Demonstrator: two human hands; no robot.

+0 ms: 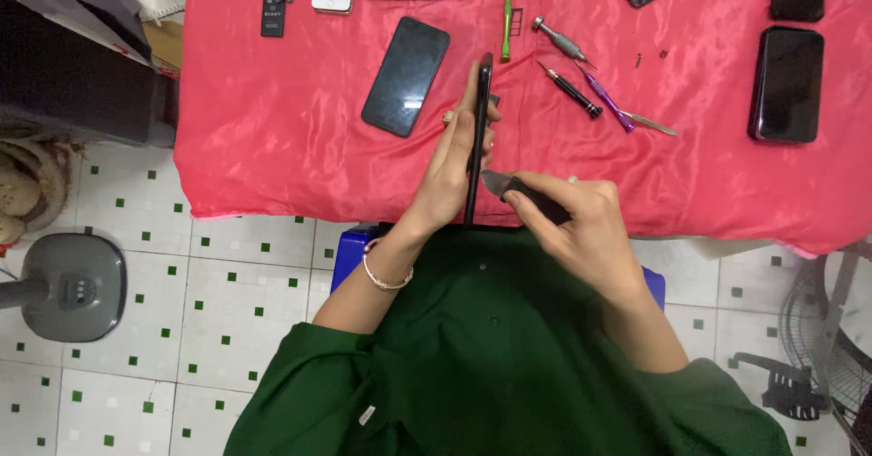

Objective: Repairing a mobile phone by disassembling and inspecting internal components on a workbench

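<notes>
Over a red cloth (272, 147) above tiled floor: black phone (479, 138) held on edge, long axis running away from the body, clasped by left hand (450, 170), right hand (581, 224) gripping a dark tool (531, 197) touching its near right side.

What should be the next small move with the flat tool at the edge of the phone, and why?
Probably slide the flat tool a little further along the seam. The left hand holds the black phone on edge, and the right hand has the tool's tip at the phone's lower side, so the blade seems only just started.
</notes>
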